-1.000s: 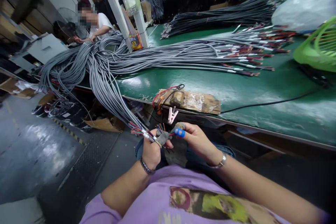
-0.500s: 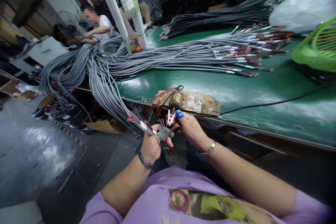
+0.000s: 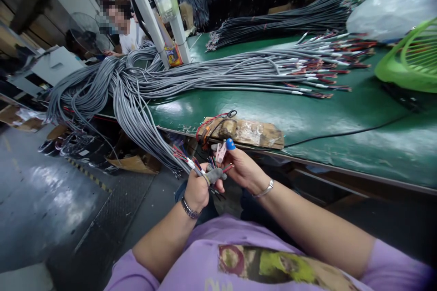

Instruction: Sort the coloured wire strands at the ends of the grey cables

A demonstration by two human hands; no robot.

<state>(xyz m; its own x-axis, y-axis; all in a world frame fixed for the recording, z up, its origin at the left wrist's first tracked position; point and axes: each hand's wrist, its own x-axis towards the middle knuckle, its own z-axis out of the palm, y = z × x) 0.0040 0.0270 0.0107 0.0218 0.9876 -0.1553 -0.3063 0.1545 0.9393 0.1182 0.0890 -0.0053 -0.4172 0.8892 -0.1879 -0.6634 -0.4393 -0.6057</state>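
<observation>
Dozens of grey cables spill over the bench edge on our left, and their pull calls for a firm hold near the ends. A few coloured wire ends stick out just beside our left hand; best we leave those loose. That hand is closed around a cable end, its grey-covered fingertips pinching the fanned wires between both hands. We do well to spread the cores so that one can be singled out without tugging its neighbours. Our right hand, thumb capped in blue, seems to pinch the pink clip in front of the wooden board. A light, square squeeze there should serve; whether a wire sits in its mouth, we cannot tell.
</observation>
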